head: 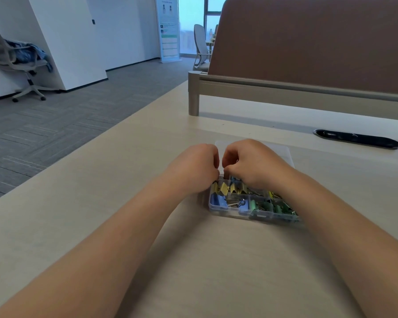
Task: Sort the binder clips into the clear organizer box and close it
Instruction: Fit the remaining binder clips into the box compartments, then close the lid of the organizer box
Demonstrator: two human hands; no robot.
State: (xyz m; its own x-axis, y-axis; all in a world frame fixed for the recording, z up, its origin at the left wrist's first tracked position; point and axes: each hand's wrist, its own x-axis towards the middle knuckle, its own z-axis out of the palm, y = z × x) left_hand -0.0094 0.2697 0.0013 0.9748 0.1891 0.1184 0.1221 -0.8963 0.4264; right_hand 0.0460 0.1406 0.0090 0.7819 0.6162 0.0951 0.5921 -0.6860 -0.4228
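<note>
Holding yellow, blue, green binder clips (225,188) by compartment: clear organizer box (230,211), mid-frame; left hand (198,161), right hand (251,161) curled, nearly touching; grasp unclear.

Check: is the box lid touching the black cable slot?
Apart. The head view shows a strip of bare desk between the lid and the cable slot.

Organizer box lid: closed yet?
No, the lid lies folded back flat behind the organizer box.
</note>
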